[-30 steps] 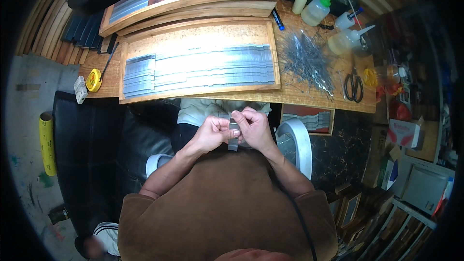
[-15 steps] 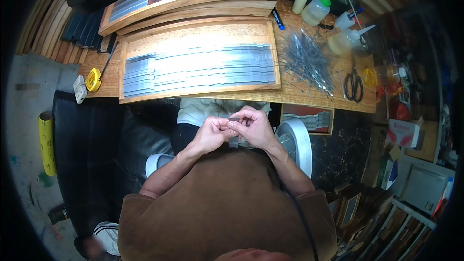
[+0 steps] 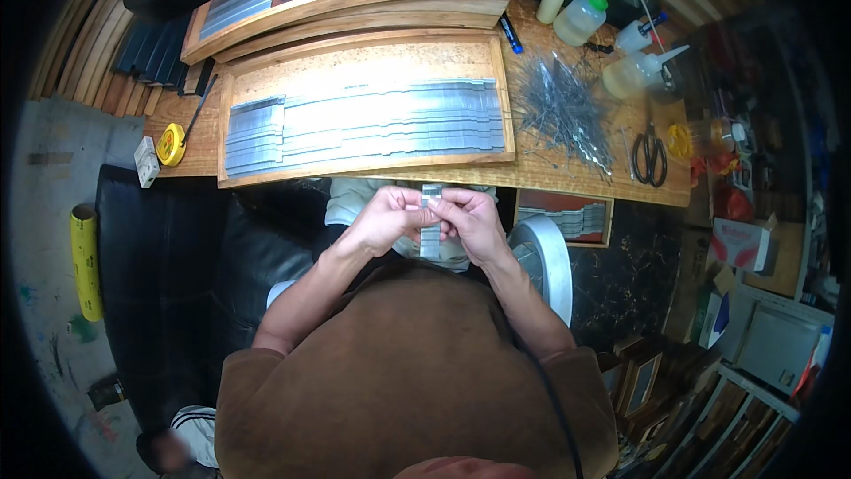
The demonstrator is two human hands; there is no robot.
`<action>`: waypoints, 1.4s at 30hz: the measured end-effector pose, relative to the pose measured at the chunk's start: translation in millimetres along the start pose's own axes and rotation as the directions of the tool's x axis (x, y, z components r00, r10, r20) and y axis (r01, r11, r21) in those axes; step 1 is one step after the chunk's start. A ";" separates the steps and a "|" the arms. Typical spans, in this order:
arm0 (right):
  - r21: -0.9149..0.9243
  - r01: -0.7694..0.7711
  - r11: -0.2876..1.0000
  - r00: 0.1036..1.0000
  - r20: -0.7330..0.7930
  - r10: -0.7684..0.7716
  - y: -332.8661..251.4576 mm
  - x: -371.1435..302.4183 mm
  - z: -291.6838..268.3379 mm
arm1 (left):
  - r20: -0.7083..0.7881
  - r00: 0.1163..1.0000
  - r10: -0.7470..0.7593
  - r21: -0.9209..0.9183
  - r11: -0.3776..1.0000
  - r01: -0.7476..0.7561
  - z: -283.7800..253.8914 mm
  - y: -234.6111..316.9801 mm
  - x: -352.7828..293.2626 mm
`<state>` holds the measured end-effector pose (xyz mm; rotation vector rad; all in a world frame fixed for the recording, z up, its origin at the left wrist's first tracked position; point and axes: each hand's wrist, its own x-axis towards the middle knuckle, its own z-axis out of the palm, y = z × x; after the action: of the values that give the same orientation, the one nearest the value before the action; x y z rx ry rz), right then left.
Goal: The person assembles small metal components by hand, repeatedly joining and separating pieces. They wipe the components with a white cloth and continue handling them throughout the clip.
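Note:
Between my two hands, just off the table's near edge, is a small stack of grey metal strips (image 3: 430,242), held lengthwise away from my body. My left hand (image 3: 390,216) pinches its left side with thumb and fingers. From the right, my right hand (image 3: 472,220) grips the same strips, thumb on top. Their far end shows above the thumbs and the near end hangs below them. Beyond my hands lies a shallow wooden tray (image 3: 363,174) with rows of similar grey strips, partly washed out by glare.
Right of the tray are a heap of thin metal pins (image 3: 563,111), black scissors (image 3: 650,158) and squeeze bottles (image 3: 581,20). A yellow tape measure (image 3: 171,144) sits at the left. More wooden trays (image 3: 372,14) are stacked behind. An open drawer (image 3: 565,218) holds more strips.
Both hands have moved slightly away from my body toward the table with the strips. More of the strips' length and their bright surface now shows.

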<state>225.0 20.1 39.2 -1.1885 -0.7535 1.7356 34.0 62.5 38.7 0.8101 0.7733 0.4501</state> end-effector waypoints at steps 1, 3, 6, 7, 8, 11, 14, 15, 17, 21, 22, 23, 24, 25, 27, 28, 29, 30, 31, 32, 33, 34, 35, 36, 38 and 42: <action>0.021 -0.009 1.000 1.000 -0.017 0.009 0.3 2.5 0.4 | 0.013 1.000 -0.014 -0.037 0.999 0.014 -2.2 2.0 2.2; 0.114 -0.021 0.993 0.999 -0.035 0.025 1.7 4.4 4.6 | 0.005 1.000 -0.026 -0.029 0.999 0.026 -1.6 1.8 3.5; 0.067 -0.009 0.998 0.996 -0.091 0.015 4.1 4.9 6.6 | -0.016 1.000 0.025 0.046 0.999 -0.024 -2.5 0.1 5.2; 0.020 -0.001 1.000 0.993 -0.114 0.004 5.0 4.4 6.7 | -0.024 0.998 0.054 0.081 0.995 -0.052 -2.9 -0.8 5.3; -0.140 0.103 0.985 0.986 -0.113 -0.119 1.7 2.5 8.7 | -0.030 0.989 0.143 0.155 0.978 -0.136 -2.0 -2.3 2.8; -0.508 0.358 0.783 0.917 0.035 -0.396 -19.6 -18.9 13.6 | 0.022 0.896 0.443 0.519 0.761 -0.389 8.3 3.1 -15.0; -0.577 0.623 0.529 0.733 0.194 -0.652 -61.2 -28.7 32.8 | 0.170 0.667 0.726 0.713 0.376 -0.591 17.2 29.1 -22.3; -0.549 0.675 0.492 0.695 0.252 -0.673 -70.9 -25.4 33.5 | 0.213 0.511 0.833 0.679 0.250 -0.690 22.7 42.2 -14.7; -0.561 0.714 0.419 0.647 0.300 -0.701 -89.9 -14.8 34.9 | 0.215 0.473 0.854 0.731 0.180 -0.658 21.5 55.4 -7.0; -0.556 0.694 0.457 0.672 0.272 -0.689 -98.1 2.3 33.0 | 0.127 0.582 0.803 0.768 0.292 -0.570 14.3 58.9 -0.1; -0.541 0.680 0.495 0.694 0.256 -0.673 -98.6 3.8 32.8 | 0.099 0.608 0.788 0.740 0.350 -0.574 15.8 61.5 -1.0; -0.541 0.679 0.497 0.692 0.244 -0.680 -98.2 3.4 32.6 | 0.075 0.632 0.772 0.745 0.378 -0.550 18.7 63.8 -2.3; -0.542 0.677 0.498 0.691 0.234 -0.684 -97.3 4.0 32.2 | 0.085 0.643 0.761 0.748 0.378 -0.546 19.2 67.1 -3.3; -0.543 0.676 0.499 0.689 0.225 -0.689 -95.6 4.8 31.6 | 0.095 0.654 0.750 0.751 0.377 -0.542 19.1 70.6 -3.6; -0.543 0.673 0.503 0.686 0.203 -0.699 -94.6 4.9 32.3 | 0.091 0.670 0.736 0.750 0.392 -0.532 17.6 70.6 -2.3; -0.542 0.671 0.505 0.684 0.189 -0.705 -95.4 5.4 33.5 | 0.077 0.675 0.733 0.747 0.406 -0.527 15.8 67.9 0.0; -0.541 0.670 0.508 0.681 0.176 -0.711 -95.7 6.5 33.8 | 0.065 0.680 0.730 0.743 0.420 -0.521 15.9 68.4 1.3; -0.546 0.645 0.534 0.707 0.161 -0.689 -93.9 3.6 34.1 | 0.062 0.740 0.670 0.697 0.501 -0.512 16.5 68.5 -3.4; -0.550 0.620 0.560 0.731 0.146 -0.666 -90.1 -3.7 35.2 | 0.066 0.794 0.604 0.648 0.580 -0.494 18.5 68.3 -13.9; -0.554 0.595 0.583 0.753 0.130 -0.645 -87.4 -11.1 35.7 | 0.077 0.841 0.535 0.596 0.652 -0.469 23.0 70.1 -22.6; -0.525 0.513 0.680 0.827 0.088 -0.556 -82.2 -20.1 36.0 | 0.034 0.919 0.392 0.366 0.851 -0.376 28.8 68.4 -30.2; -0.503 0.503 0.703 0.839 0.091 -0.536 -64.8 -21.7 29.7 | 0.084 0.949 0.305 0.363 0.877 -0.314 23.3 62.1 -32.5; -0.323 0.340 0.883 0.933 -0.002 -0.360 -51.1 -24.2 29.6 | 0.078 0.983 0.166 0.299 0.937 -0.182 20.1 57.2 -32.2; -0.117 0.143 0.983 0.987 -0.055 -0.150 -37.7 -25.1 28.9 | 0.085 0.996 0.022 0.228 0.973 -0.040 16.2 49.0 -30.3; 0.045 -0.042 0.998 0.999 0.002 0.042 -13.5 -14.2 13.6 | 0.065 0.997 -0.042 0.072 0.997 0.037 2.6 27.6 -17.3; 0.198 -0.058 0.978 0.997 -0.038 0.067 5.1 4.2 10.7 | 0.027 0.997 -0.073 -0.051 0.996 0.074 -7.0 14.8 -3.1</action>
<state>212.7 21.6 37.0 -1.1215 -0.5093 1.7839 25.6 73.0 48.5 0.7355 0.7631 0.3923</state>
